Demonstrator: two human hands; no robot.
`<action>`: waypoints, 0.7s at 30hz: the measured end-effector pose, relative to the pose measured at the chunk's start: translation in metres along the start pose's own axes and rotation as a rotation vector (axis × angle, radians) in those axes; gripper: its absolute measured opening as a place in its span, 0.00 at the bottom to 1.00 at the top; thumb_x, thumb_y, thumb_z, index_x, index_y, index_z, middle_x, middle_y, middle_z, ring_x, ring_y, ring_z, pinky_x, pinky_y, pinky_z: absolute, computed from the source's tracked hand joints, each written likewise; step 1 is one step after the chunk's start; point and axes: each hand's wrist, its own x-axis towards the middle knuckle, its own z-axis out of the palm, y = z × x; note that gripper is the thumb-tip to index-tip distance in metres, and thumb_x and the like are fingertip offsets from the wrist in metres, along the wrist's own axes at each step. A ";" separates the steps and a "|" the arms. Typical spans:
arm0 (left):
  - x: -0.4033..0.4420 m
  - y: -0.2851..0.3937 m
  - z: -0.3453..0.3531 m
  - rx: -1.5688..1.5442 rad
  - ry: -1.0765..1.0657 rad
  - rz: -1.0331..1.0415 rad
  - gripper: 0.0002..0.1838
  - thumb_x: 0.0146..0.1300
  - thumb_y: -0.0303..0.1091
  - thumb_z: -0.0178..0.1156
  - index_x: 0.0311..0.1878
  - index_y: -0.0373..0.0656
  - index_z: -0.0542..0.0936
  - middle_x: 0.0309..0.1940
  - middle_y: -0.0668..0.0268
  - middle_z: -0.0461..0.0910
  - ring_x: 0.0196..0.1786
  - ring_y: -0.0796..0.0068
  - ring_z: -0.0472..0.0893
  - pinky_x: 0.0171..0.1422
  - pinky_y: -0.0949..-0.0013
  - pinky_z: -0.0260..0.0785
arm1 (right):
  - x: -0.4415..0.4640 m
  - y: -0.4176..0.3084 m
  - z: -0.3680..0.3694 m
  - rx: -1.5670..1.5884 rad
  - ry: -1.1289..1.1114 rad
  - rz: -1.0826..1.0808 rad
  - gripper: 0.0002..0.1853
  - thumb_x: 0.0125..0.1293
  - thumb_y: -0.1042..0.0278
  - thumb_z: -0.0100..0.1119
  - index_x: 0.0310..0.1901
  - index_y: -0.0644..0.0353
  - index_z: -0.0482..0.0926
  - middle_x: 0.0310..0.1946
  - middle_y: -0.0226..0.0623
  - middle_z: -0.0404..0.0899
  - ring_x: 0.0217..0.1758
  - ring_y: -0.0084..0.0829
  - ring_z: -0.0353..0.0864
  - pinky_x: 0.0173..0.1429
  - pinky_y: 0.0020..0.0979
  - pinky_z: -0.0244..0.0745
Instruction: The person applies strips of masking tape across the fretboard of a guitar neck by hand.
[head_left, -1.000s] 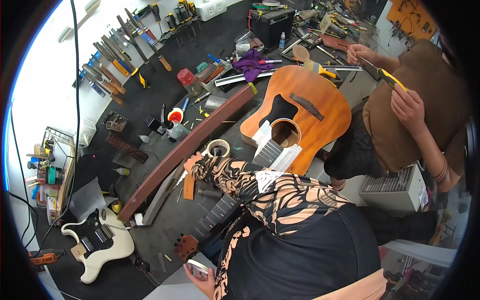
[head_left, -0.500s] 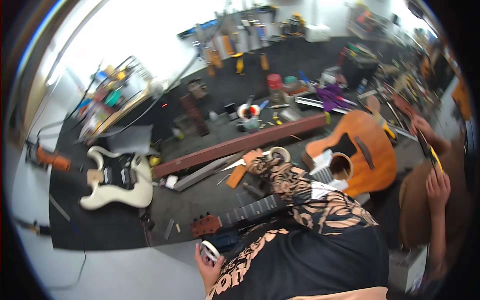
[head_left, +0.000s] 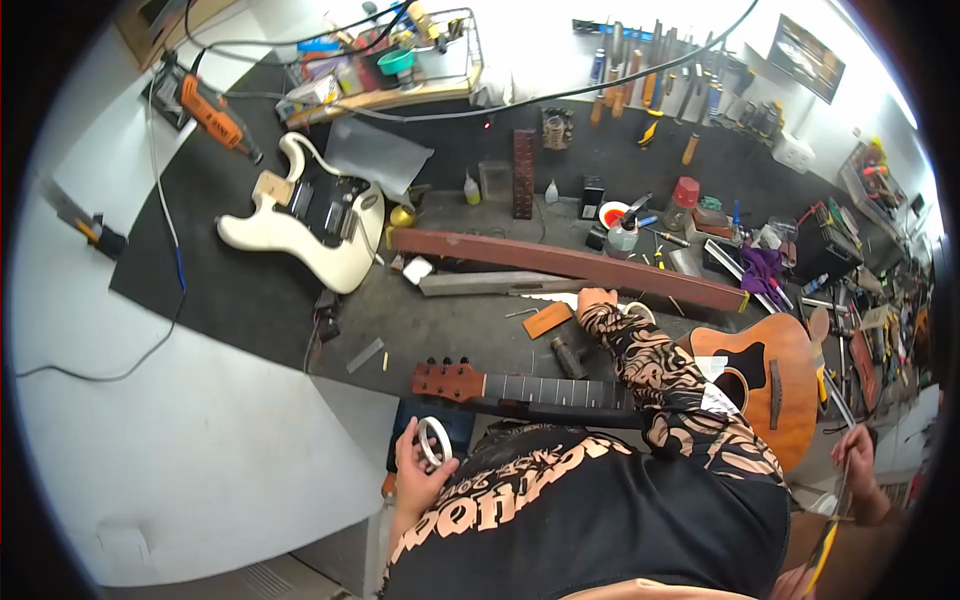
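My left hand [head_left: 424,474] is closed around a roll of white tape [head_left: 433,441], held upright near the bench's front edge. My right hand [head_left: 597,299] reaches over the bench with its fingers curled at the end of a thin pale metal blade [head_left: 553,297]; what lies under the fingers is hidden. Beside that hand is another tape roll [head_left: 640,312], partly behind the sleeve. An orange-brown block [head_left: 547,320] and a dark hammer-like tool [head_left: 568,358] lie nearby. An acoustic guitar [head_left: 795,400] lies in front of me, its neck [head_left: 550,391] crossing under my right arm.
A long reddish-brown beam [head_left: 570,262] and a grey bar [head_left: 480,284] lie behind my right hand. A white electric guitar body [head_left: 345,262] and an orange power tool [head_left: 215,118] are at left. At right, another person's hand [head_left: 855,455] holds a long thin tool.
My view has turned, so the bench appears shifted and more level. The tape roll stays in my left hand. My right hand remains beside the pale blade.
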 end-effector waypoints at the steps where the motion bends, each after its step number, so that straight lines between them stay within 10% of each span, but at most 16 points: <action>1: -0.001 0.001 0.001 0.033 0.001 0.011 0.51 0.49 0.22 0.73 0.74 0.41 0.54 0.64 0.62 0.55 0.61 0.67 0.68 0.57 0.67 0.74 | -0.003 0.001 -0.002 -0.007 0.013 -0.022 0.10 0.62 0.70 0.54 0.38 0.56 0.86 0.40 0.42 0.86 0.51 0.39 0.82 0.59 0.47 0.64; 13: -0.011 0.004 -0.006 -0.041 0.043 -0.027 0.52 0.50 0.23 0.73 0.75 0.43 0.52 0.64 0.61 0.57 0.62 0.65 0.68 0.57 0.65 0.74 | -0.003 -0.001 0.002 -0.099 0.061 -0.092 0.12 0.54 0.59 0.63 0.38 0.53 0.86 0.41 0.38 0.85 0.53 0.35 0.81 0.57 0.41 0.68; 21: -0.018 0.001 -0.003 -0.095 0.017 -0.010 0.53 0.52 0.26 0.74 0.76 0.41 0.49 0.69 0.57 0.58 0.61 0.65 0.70 0.64 0.64 0.67 | -0.005 -0.012 0.026 -0.184 0.168 -0.066 0.14 0.65 0.65 0.49 0.39 0.53 0.87 0.40 0.35 0.85 0.51 0.33 0.80 0.61 0.48 0.59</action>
